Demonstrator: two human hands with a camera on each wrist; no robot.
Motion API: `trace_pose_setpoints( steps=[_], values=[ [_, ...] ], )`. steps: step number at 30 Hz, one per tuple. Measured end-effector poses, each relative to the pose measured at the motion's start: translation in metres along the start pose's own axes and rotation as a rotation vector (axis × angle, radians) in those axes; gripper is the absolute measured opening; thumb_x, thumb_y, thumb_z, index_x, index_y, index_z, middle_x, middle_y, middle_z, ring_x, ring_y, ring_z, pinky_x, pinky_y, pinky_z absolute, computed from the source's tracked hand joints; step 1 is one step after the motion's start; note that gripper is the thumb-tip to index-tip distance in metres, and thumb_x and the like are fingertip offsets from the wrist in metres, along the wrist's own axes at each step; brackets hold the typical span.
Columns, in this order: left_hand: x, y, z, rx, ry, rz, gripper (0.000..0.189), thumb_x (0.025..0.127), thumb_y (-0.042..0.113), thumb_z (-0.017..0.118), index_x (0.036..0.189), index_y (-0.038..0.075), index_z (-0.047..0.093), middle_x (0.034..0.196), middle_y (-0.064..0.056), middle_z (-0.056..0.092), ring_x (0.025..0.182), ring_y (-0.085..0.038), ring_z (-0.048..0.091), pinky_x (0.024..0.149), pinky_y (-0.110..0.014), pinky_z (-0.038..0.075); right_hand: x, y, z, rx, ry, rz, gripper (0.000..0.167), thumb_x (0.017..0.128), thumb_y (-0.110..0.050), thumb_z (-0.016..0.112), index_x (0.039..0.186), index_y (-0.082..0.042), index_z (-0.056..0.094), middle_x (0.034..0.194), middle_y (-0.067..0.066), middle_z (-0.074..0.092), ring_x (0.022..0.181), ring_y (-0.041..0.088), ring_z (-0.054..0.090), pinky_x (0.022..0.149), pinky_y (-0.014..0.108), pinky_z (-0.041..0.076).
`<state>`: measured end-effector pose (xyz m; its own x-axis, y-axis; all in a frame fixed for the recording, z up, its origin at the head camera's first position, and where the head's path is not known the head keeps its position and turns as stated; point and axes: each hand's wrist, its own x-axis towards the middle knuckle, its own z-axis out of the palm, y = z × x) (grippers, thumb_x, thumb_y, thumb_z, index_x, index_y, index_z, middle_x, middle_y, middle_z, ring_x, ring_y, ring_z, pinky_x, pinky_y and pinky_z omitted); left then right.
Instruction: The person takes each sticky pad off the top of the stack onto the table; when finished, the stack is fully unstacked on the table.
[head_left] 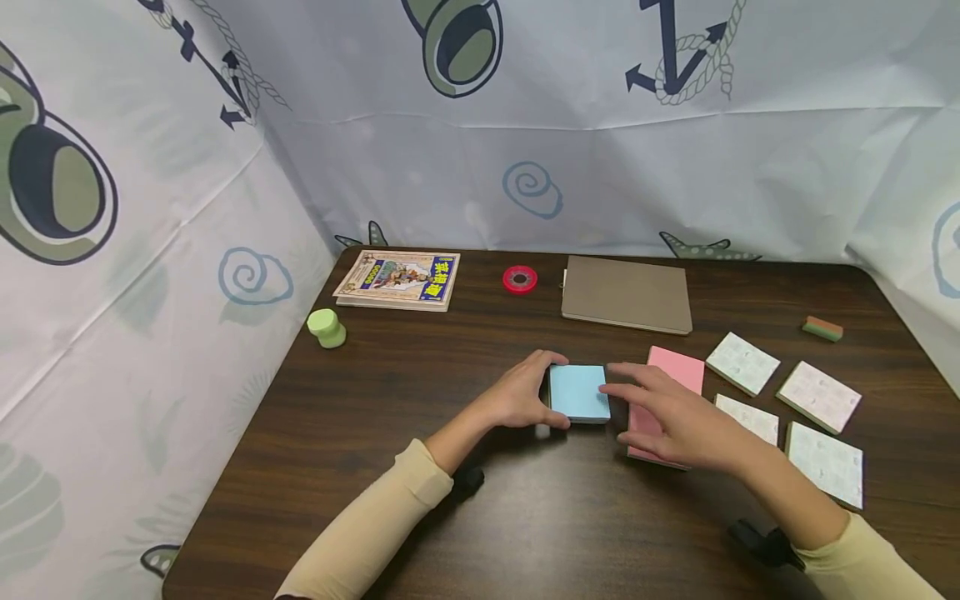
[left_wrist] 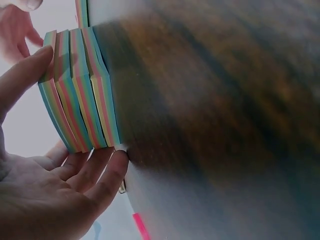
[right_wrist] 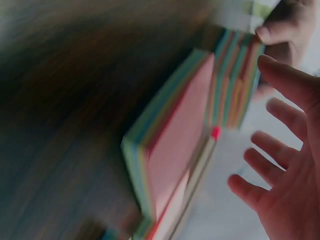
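Note:
A small stack of square sticky note pads with a light blue top stands near the middle of the table, its sides striped in several colours. My left hand grips the stack from the left, thumb at the near side and fingers at the far side. In the left wrist view the striped pads lie one upon another. My right hand hovers with spread fingers over pink-topped pads, holding nothing. Its fingertips reach close to the stack's right edge; whether they touch it I cannot tell.
Several pale patterned pads lie at the right, with a green-and-orange block behind. Along the back are a grey-brown flat notebook, a red ring-shaped roll and books. A light green knob-shaped object stands at the left edge.

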<state>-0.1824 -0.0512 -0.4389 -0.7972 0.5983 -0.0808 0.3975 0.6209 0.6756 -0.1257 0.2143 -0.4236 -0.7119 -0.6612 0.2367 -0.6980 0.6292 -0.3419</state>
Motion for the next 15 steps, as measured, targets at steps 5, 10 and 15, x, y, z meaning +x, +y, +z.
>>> trace_pose_setpoints(
  steps=[5,10,15],
  values=[
    [0.002,0.000,0.001,0.029,-0.011,0.016,0.087,0.069,0.027,0.091,0.139,0.010,0.043,0.129,-0.004,0.050,0.107,-0.016,0.051,0.093,-0.032,0.042,0.024,-0.005,0.012,0.029,-0.066,0.002,0.064,0.081,-0.033,0.081,0.136,-0.013,0.057,0.150,0.016,0.039,0.137,0.031,0.035,0.103,0.050,0.039],
    [0.004,0.001,0.003,0.103,-0.019,0.027,0.088,0.070,0.030,0.090,0.140,0.010,0.041,0.131,-0.003,0.048,0.108,-0.015,0.050,0.091,-0.031,0.043,0.037,-0.007,0.014,0.081,-0.096,0.032,0.059,0.081,-0.029,0.082,0.133,-0.013,0.060,0.148,0.015,0.041,0.133,0.031,0.040,0.098,0.047,0.043],
    [0.004,0.002,0.004,0.142,-0.025,0.013,0.088,0.071,0.031,0.090,0.141,0.010,0.040,0.133,-0.004,0.048,0.109,-0.015,0.050,0.091,-0.032,0.043,0.047,-0.004,0.018,0.123,-0.089,0.043,0.054,0.078,-0.026,0.084,0.127,-0.015,0.062,0.143,0.012,0.047,0.126,0.027,0.046,0.093,0.044,0.047]
  ],
)
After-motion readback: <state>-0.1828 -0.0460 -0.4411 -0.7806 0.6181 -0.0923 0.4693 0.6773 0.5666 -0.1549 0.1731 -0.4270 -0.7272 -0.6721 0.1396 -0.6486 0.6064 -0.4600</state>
